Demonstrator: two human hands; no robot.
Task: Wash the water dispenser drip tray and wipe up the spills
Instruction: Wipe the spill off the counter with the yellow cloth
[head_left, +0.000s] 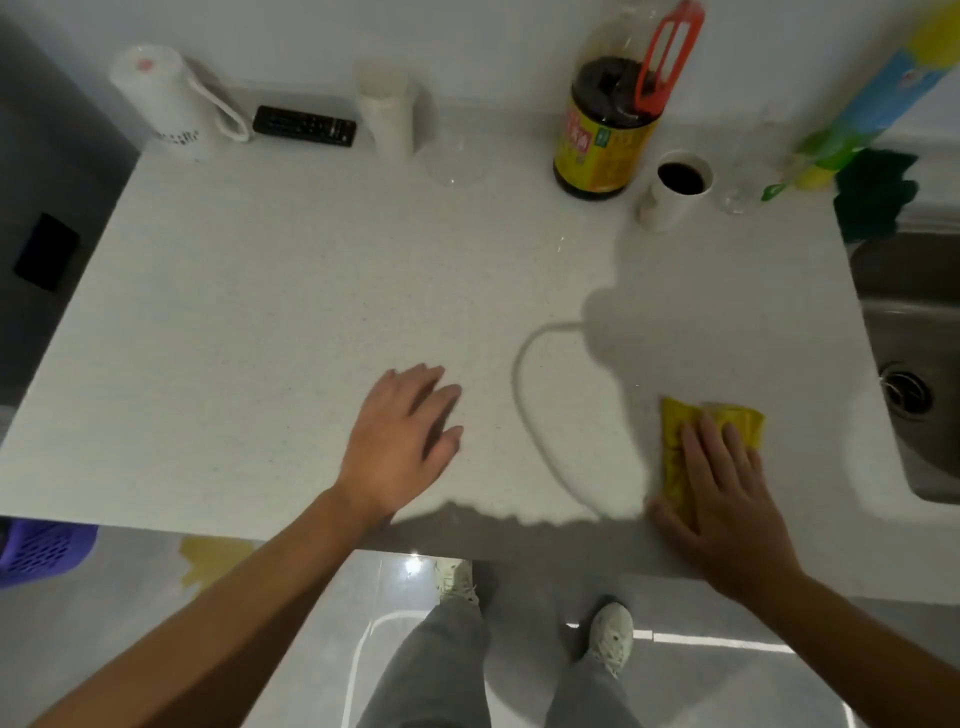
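White speckled bench (270, 291) is filling most of my view, with a steel sink (919, 322) at its right edge. My right hand (727, 499) is pressing flat, fingers (711, 441) spread, on a folded yellow cloth (675, 441) near the bench's front right corner. My left hand (400, 441) is lying open and empty at the front edge, near the middle. Along the back edge a big bottle (602, 150) is standing about half full of dark sauce, and just beside it a white cup (675, 192) is holding dark liquid. A clear glass (740, 200) next to the cup is looking empty. I am not seeing the drip tray anywhere.
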